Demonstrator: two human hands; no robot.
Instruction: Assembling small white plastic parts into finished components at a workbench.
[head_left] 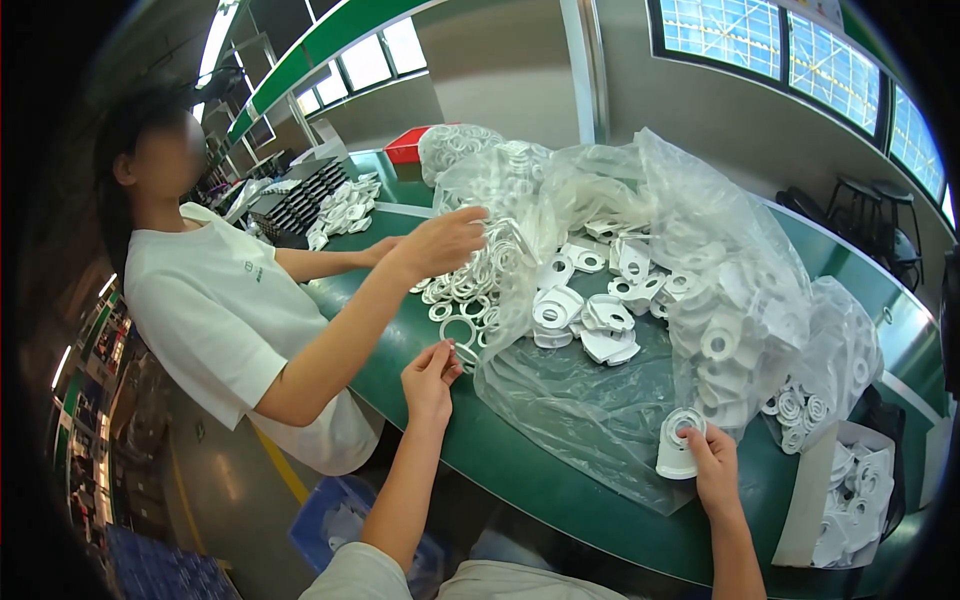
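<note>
My right hand (716,468) grips a white plastic part (677,462), flat with a rounded end and a ringed round opening, over the front of the clear plastic bag. My left hand (430,382) is closed in a pinch on a thin white ring (458,318) at the near side of the ring pile. Beyond it lies a heap of white rings (462,283). Between my hands, farther back, several loose white plastic parts (607,314) with round holes lie on the opened clear plastic bag (560,400).
A co-worker (215,300) stands at the left, one hand (448,243) over the rings. Filled bags (845,330) and a carton (805,500) of white parts stand at the right of the green table (400,345). A blue bin (318,520) sits below the table edge.
</note>
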